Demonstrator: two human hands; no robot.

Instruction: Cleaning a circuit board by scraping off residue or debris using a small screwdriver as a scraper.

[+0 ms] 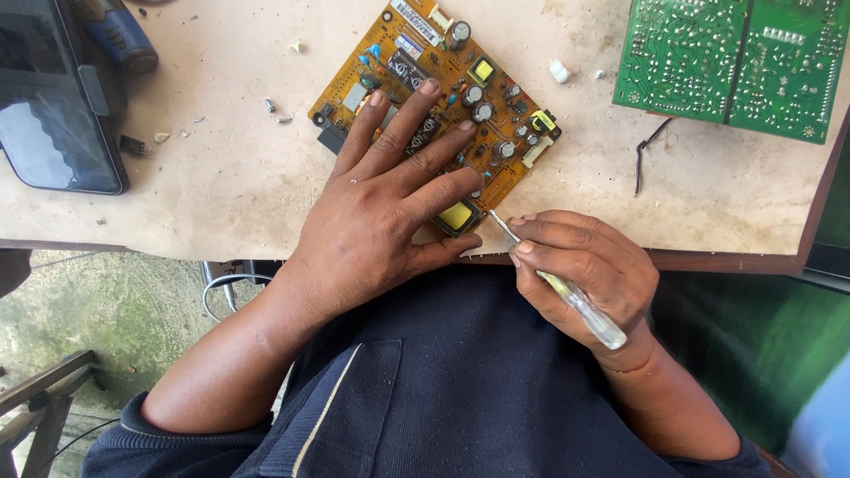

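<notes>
— What are your hands doing?

— My left hand point(390, 199) lies flat, fingers spread, pressing on the yellow-orange rectangular circuit board point(434, 111), so it seems to be pinned against sliding. The board sits cornerwise on the pale, worn wooden table point(230, 177), its near corner at the table's edge, right in front of me.

— And the other?

— My right hand point(580, 270) is closed around a thin screwdriver with a clear plastic handle point(567, 292), pinched like a pen. Its metal tip points at the board's near corner, beside the yellow block component point(458, 215).

— Anything else nearby?

— A green circuit board point(735, 62) lies well apart at the far right, a dark phone-like slab point(53, 106) at the left, and loose small screws point(276, 111) near the yellow-orange board.
</notes>
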